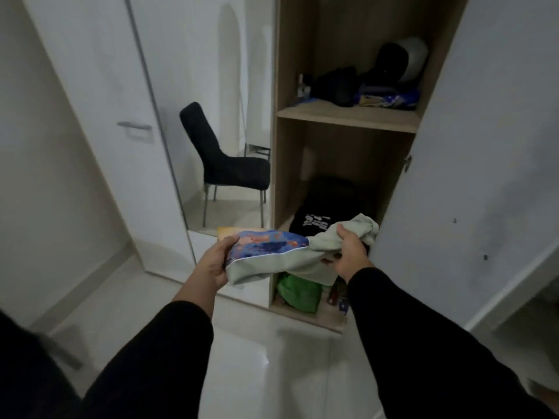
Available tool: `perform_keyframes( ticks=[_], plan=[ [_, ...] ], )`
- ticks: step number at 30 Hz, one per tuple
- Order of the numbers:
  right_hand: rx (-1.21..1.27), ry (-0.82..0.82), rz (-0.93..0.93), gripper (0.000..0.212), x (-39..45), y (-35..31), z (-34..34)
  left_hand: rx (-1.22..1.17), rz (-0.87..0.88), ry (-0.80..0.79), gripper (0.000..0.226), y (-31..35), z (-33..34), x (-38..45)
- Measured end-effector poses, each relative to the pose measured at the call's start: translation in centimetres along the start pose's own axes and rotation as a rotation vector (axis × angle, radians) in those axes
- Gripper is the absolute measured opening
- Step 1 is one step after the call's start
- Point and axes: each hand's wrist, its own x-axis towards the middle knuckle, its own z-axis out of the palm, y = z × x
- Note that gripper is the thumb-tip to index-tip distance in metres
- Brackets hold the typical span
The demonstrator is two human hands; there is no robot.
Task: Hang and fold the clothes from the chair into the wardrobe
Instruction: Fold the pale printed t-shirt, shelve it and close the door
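I hold a folded pale green garment (272, 264) with a blue and orange print in front of the open wardrobe (348, 116). My left hand (213, 264) grips its printed left end. My right hand (351, 252) grips the bunched pale green right end. The garment hangs level with the middle shelf, where a folded black shirt (317, 220) with white lettering lies. A black chair (223, 164) with nothing on it shows in the mirror to the left.
The upper shelf (348, 116) holds dark clothes and a blue packet. A green bag (299, 293) sits in the bottom compartment. The white wardrobe door (484, 146) stands open on the right. A mirror panel (211, 86) and a shut white door (99, 116) are to the left. The floor is glossy white tile.
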Motion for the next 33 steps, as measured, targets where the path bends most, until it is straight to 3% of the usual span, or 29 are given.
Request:
perform_keyframes(
  ticks=[10,17,24,29,33],
  plan=[
    [0.056,0.108,0.018,0.051,11.0,-2.6,-2.1,0.104,-0.093,0.026,0.034,0.0,5.0,13.1],
    [0.108,0.229,0.0,0.048,17.8,-4.1,-0.2,0.363,-0.218,0.019,0.035,2.8,7.9,24.1],
    [0.142,0.305,-0.026,0.043,24.9,-6.7,0.1,0.462,-0.265,-0.044,0.036,2.8,11.8,32.1],
    [0.152,0.289,-0.032,0.036,31.6,-9.2,0.4,0.498,-0.24,0.024,0.039,2.7,15.3,39.7],
    [0.159,0.348,-0.098,0.045,37.6,-11.7,0.8,0.506,-0.152,0.017,0.04,2.8,18.7,46.7]
  ],
)
